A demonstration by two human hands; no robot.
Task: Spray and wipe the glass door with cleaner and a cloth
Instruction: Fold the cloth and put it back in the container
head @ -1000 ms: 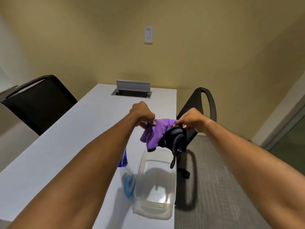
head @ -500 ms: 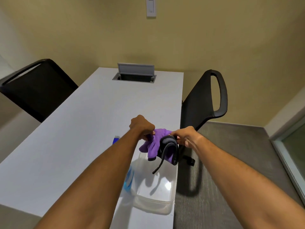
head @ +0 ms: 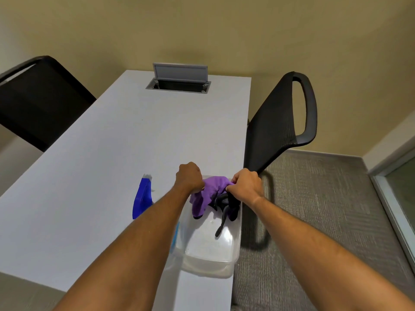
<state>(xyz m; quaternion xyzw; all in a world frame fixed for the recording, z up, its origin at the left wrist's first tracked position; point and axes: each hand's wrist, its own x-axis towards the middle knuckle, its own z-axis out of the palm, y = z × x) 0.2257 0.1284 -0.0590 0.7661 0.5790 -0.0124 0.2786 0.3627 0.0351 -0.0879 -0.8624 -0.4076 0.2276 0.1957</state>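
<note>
A purple cloth (head: 207,194) hangs between my two hands just above a clear plastic tub (head: 211,254) at the table's right edge. My left hand (head: 189,177) grips its left end. My right hand (head: 246,184) pinches its right end together with a black strap-like item (head: 226,207) that dangles into the tub. A blue spray bottle (head: 141,198) lies on the white table (head: 94,176) left of the tub, its lower part hidden behind my left forearm. A strip of the glass door (head: 402,198) shows at the far right.
A black mesh chair (head: 278,126) stands against the table's right side, and another black chair (head: 38,102) at its left. An open grey cable hatch (head: 179,79) sits at the table's far end. Grey carpet (head: 314,209) covers the floor to the right.
Both hands have lowered the cloth and black item toward the tub. The camera has tilted down, so the wall switch has left the view.
</note>
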